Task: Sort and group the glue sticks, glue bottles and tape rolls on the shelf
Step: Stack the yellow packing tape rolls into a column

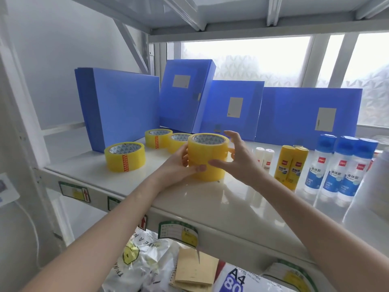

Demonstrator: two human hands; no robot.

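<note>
White metal shelving (130,186) stood against a frosted window (246,60), with four blue file boxes (124,110) lined along the back of the glossy board. In front of them the goods seemed already gathered by kind. Three yellow tape rolls lay flat toward the left, the nearest (125,156) close to the front lip and two more, (158,138) and (179,142), further back. White glue sticks (264,155), yellow glue sticks (291,166) and three blue-capped glue bottles (341,167) stood upright in a row toward the right.

The person's left hand (179,165) was curled round a stack of tape rolls (207,157), thumb across the front and fingers behind, and it looked like one roll sitting squarely on another. The right hand (233,157) was spread and relaxed beside the stack, fingers straight, at most brushing its right side. I judged it was there to steady the column or square it up, since stacking would save room on the board.

Bare board lay between the stack and the white sticks, and more between the stack and the front edge. The stack stood just beside the rear rolls, so any shove leftward would likely bump them.
</note>
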